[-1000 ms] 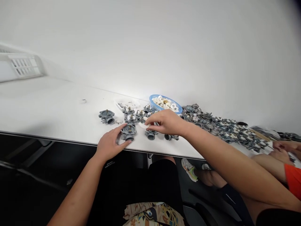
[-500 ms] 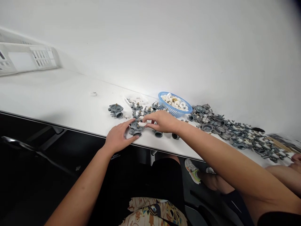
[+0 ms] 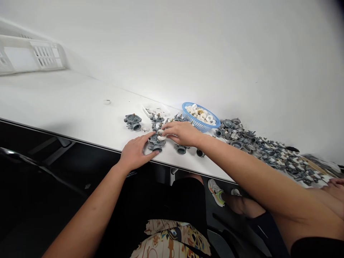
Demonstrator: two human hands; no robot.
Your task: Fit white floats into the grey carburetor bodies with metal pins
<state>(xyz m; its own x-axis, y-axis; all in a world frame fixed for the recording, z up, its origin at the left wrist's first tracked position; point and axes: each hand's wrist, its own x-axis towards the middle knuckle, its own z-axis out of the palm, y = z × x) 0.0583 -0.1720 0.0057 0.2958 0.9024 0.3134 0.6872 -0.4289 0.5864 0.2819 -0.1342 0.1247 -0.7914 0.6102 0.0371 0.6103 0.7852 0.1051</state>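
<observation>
White table (image 3: 67, 111): right hand (image 3: 180, 133) (white piece) now lower.

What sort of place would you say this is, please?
Probably a small-parts assembly bench: a long white table strewn with grey metal carburettor-like bodies, and a blue basket of white pieces.

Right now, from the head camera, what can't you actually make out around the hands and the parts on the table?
- White piece at the right hand: fingers cover most of it; shape and seating unclear.
- Grey metal part under the left hand: near side hidden by fingers.
- Blue basket: contents too small to identify.
- Pile of grey parts: blurred, running towards the right edge.
- Another person's hand: cut off by the right edge.
</observation>
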